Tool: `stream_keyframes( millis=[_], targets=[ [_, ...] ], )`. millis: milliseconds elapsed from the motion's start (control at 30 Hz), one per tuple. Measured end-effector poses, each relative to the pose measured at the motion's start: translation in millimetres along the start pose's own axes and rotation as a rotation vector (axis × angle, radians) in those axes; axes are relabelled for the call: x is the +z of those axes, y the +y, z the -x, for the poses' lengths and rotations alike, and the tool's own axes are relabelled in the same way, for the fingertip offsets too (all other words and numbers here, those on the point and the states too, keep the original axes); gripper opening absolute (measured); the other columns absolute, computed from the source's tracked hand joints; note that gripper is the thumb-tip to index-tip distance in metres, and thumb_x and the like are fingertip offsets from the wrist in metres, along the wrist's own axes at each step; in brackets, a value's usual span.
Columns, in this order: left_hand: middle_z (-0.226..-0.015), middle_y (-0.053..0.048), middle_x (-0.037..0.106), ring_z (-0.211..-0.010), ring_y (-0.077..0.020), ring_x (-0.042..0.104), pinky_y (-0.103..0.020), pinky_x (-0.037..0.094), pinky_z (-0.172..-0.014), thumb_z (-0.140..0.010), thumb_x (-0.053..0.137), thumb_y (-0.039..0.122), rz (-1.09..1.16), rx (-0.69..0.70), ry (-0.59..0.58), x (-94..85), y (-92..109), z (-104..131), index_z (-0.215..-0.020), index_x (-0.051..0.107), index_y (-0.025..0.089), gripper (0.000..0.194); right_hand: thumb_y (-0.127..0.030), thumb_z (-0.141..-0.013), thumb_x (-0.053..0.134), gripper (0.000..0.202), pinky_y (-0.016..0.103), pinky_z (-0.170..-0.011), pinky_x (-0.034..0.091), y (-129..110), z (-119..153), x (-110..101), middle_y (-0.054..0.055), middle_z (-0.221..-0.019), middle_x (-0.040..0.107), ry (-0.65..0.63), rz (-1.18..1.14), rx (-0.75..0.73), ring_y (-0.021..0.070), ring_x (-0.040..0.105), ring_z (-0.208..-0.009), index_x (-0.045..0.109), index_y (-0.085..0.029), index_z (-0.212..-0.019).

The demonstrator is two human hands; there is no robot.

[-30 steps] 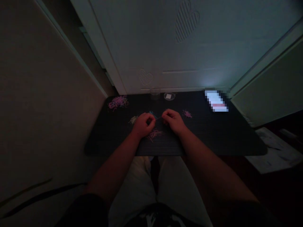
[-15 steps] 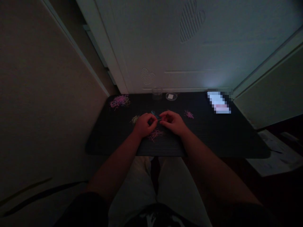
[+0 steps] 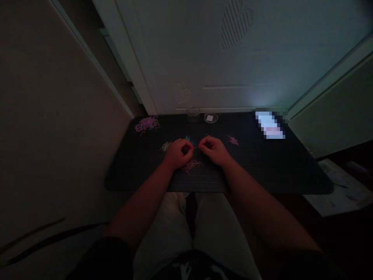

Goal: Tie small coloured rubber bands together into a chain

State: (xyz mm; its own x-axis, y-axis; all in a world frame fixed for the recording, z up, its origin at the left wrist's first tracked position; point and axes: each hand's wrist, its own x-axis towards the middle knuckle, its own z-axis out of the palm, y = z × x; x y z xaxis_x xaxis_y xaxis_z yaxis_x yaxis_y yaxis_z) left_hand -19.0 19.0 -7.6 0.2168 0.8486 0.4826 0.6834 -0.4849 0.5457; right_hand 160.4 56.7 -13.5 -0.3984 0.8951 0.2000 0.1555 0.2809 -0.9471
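A thin small stick-like piece (image 3: 196,147) spans the short gap between my hands over the dark table. My left hand (image 3: 180,153) pinches its left end, and my right hand (image 3: 213,150) pinches the right end. Just behind the fingers lies a small teal pile (image 3: 189,139). Nearer the front edge, a pink pile (image 3: 191,165) sits partly beside my left hand. A pale yellowish pile (image 3: 166,146) touches the left side of that hand in view. To the right is a small pink-purple pile (image 3: 232,140).
A larger mixed pile (image 3: 147,124) lies at the table's back left. Near the back edge stand a clear cup (image 3: 193,114) and a round clear lid (image 3: 210,118) with a white square. A lit, blurred-out device (image 3: 269,125) is at back right. Papers (image 3: 344,188) lie beyond the table's right side.
The fingertips of my right hand have closed into a pinch on the thin piece. My left hand has stayed nearly in place.
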Motion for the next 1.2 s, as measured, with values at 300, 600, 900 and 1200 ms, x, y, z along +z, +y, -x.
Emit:
stream_keyframes(
  millis=[300,600,900,1200],
  targets=[
    [-0.075,-0.001,0.06,-0.07,-0.0141,0.055,-0.027,0.044,-0.064,-0.072,0.062,0.026,0.023,-0.017,-0.043,-2.1,2.1,0.8,-0.08,0.058,0.017,0.012,-0.03,-0.074,0.058,0.014,0.023,-0.05,0.035,-3.3,1.8,0.1,-0.002,-0.058,0.052,-0.001,0.045,-0.003,0.0091,0.045,-0.052,0.056,-0.016,-0.069],
    [-0.073,-0.002,0.061,-0.071,-0.0142,0.056,-0.028,0.044,-0.066,-0.079,0.057,0.026,0.025,0.009,-0.055,0.9,0.7,-0.1,-0.081,0.062,0.017,0.011,-0.028,-0.075,0.056,0.014,0.023,-0.051,0.033,-5.4,3.4,2.0,-0.002,-0.061,0.052,-0.054,0.074,-0.032,0.0094,0.043,-0.054,0.055,-0.016,-0.069],
    [-0.069,0.0,0.06,-0.065,-0.0122,0.054,-0.025,0.043,-0.061,-0.077,0.057,0.023,0.067,-0.052,-0.005,0.1,-0.4,-1.2,-0.075,0.06,0.016,0.007,-0.028,-0.08,0.051,0.013,0.023,-0.05,0.034,0.3,1.7,0.9,-0.003,-0.06,0.048,-0.054,0.032,-0.031,0.0094,0.044,-0.053,0.048,-0.018,-0.073],
    [-0.068,0.0,0.06,-0.061,-0.011,0.053,-0.024,0.043,-0.058,-0.078,0.056,0.025,0.111,-0.111,0.061,-0.7,-2.3,-0.4,-0.075,0.058,0.016,0.01,-0.036,-0.083,0.048,0.018,0.022,-0.047,0.034,-1.8,2.0,1.8,-0.005,-0.059,0.048,-0.012,-0.163,0.029,0.008,0.045,-0.048,0.041,-0.021,-0.076]
  ],
)
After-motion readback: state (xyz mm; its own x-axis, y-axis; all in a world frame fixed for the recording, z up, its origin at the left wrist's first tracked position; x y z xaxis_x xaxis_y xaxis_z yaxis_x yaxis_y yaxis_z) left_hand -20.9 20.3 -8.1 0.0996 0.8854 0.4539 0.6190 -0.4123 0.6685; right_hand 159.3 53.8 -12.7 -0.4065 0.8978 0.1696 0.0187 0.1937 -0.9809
